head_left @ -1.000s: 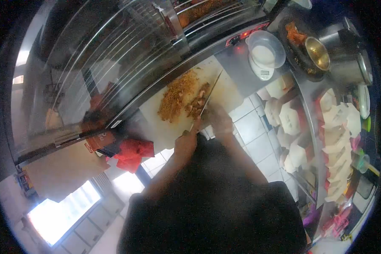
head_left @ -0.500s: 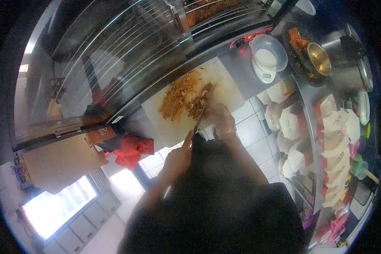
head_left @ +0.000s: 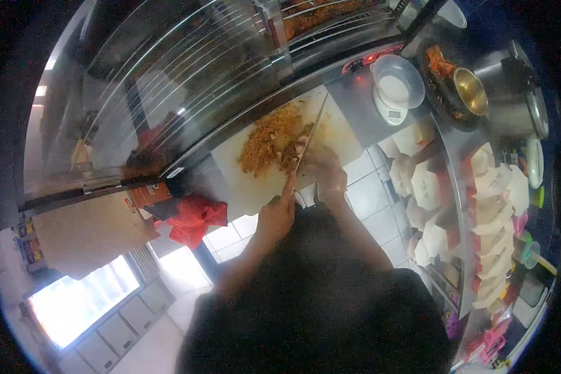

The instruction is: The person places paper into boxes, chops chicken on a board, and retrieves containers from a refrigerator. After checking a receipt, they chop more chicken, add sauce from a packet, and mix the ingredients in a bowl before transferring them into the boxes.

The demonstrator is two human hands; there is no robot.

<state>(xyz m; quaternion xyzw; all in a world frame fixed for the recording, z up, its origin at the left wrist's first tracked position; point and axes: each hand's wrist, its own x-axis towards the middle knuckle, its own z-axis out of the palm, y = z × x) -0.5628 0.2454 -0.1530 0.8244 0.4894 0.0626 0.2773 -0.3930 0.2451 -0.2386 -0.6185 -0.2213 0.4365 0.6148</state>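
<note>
A pale cutting board (head_left: 230,159) carries a spread of golden-brown crumbly chopped food (head_left: 262,140). Darker brown pieces that look like meat (head_left: 291,156) lie to its right, beside the blade. My left hand (head_left: 277,213) is closed round the handle of a long knife (head_left: 313,128). Its blade slants up and right across the board, over the edge of the brown pieces. Just right of the blade, my right hand (head_left: 328,171) has its fingers curled down against the food at the board's near right part. Its fingertips are blurred and partly hidden.
Behind the board stands a glass-fronted cabinet with wire racks (head_left: 187,81). A kitchen scale (head_left: 394,116) bears a clear bowl (head_left: 411,78). Stacked paper boxes (head_left: 427,184) stand right; a metal bowl (head_left: 469,90) lies beyond. A red bag (head_left: 199,218) hangs left.
The knife has shifted forward and right, its tip now reaching nearer the board's far edge. My left hand has moved slightly right. My right hand stays by the brown pieces.
</note>
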